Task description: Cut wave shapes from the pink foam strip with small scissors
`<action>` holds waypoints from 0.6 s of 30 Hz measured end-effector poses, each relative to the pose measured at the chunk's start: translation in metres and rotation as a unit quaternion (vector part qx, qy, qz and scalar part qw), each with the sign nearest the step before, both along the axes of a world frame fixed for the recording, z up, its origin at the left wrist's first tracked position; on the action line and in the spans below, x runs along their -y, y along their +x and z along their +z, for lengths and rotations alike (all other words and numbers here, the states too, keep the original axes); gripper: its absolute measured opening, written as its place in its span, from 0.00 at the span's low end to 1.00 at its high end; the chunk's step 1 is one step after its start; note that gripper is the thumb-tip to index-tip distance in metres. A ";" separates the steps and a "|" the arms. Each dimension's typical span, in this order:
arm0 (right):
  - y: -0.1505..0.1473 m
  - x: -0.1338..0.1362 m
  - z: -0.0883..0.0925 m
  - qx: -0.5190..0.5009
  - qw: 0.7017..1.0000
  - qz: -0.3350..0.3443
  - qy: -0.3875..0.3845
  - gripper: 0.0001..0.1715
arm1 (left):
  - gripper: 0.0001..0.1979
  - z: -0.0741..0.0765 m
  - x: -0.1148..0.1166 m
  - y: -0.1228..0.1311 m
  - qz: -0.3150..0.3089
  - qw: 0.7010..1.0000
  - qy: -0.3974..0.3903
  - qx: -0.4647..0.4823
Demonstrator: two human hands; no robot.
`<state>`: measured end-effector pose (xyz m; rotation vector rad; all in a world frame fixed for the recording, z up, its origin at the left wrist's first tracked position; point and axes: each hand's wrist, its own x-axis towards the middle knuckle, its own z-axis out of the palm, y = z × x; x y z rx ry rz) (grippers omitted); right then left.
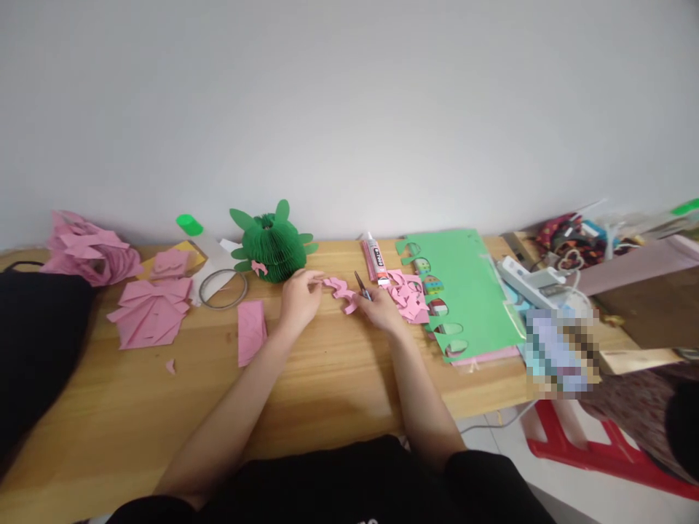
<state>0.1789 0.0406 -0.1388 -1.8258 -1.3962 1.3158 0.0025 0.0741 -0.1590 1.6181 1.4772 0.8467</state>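
Head view: wavy pink strip (339, 290) lies between the two hands above the middle of the bench (322, 397), near its far edge; whether it touches the wood cannot be told. Long axis slants: one end points left and away from the wearer, at the left hand (300, 297); the other points right and toward the wearer, ending at the right hand (381, 309). Left grip: thumb and fingers pinched on the strip's far-left end. Right grip: closed around a dark pointed tool (360, 284), tip directed away and slightly left; whether these fingers also pinch the strip cannot be told. Just beyond the left hand, a green paper ball (276, 251) crowds that side; finely pleated, roundish, with leaf-shaped flaps and a small pink curl (259, 268) on its front. Beyond the right hand lies a glue tube (374, 258); close on its right, a heap of curly pink scraps (403, 300). Farther right, a smooth green sheet (475, 291), its left edge cut with rounded openings. Left of the left hand: a flat rectangular pink piece (251, 332), a thin tape ring (223, 306), then folded pink papers (153, 313) with straight creases. Bench surface is light wood with visible grain.
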 end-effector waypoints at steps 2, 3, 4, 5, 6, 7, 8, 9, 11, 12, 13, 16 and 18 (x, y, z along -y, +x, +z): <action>0.001 -0.001 -0.002 0.000 1.000 0.003 -0.002 0.13 | 0.16 -0.001 -0.003 -0.004 -0.007 0.999 0.028 -0.042; 0.001 -0.001 -0.003 0.000 1.000 0.005 -0.002 0.13 | 0.16 -0.001 -0.004 -0.005 -0.014 0.997 0.040 -0.060; 0.000 -0.001 -0.004 0.000 1.000 0.006 -0.002 0.12 | 0.16 -0.001 -0.005 -0.006 -0.024 0.996 0.051 -0.076; 0.000 -0.001 -0.004 0.000 1.000 0.008 -0.002 0.12 | 0.16 -0.001 -0.006 -0.006 -0.034 0.993 0.062 -0.090; -0.001 -0.002 -0.004 0.001 1.000 0.010 -0.001 0.12 | 0.16 -0.001 -0.006 -0.006 -0.044 0.991 0.073 -0.102; -0.001 -0.002 -0.004 0.001 1.000 0.013 -0.002 0.11 | 0.16 -0.001 -0.007 -0.006 -0.052 0.989 0.083 -0.113; -0.002 -0.002 -0.004 0.002 1.000 0.015 -0.002 0.11 | 0.16 -0.001 -0.007 -0.006 -0.058 0.986 0.093 -0.123; -0.002 -0.003 -0.004 0.003 1.000 0.017 -0.002 0.11 | 0.16 -0.002 -0.007 -0.006 -0.064 0.984 0.102 -0.131; -0.003 -0.003 -0.004 0.003 1.000 0.018 -0.003 0.11 | 0.16 -0.004 -0.007 -0.006 -0.072 0.980 0.117 -0.142; -0.003 -0.003 -0.005 0.003 1.000 0.017 -0.004 0.12 | 0.16 -0.005 -0.007 -0.006 -0.075 0.979 0.124 -0.145; -0.003 -0.004 -0.005 0.003 1.000 0.016 -0.006 0.12 | 0.16 -0.006 -0.007 -0.005 -0.078 0.977 0.129 -0.148; -0.004 -0.005 -0.007 0.002 1.000 0.014 -0.011 0.13 | 0.15 -0.010 -0.008 -0.005 -0.084 0.974 0.144 -0.150; -0.005 -0.005 -0.007 0.004 1.000 0.013 -0.015 0.13 | 0.15 -0.012 -0.008 -0.004 -0.088 0.973 0.152 -0.151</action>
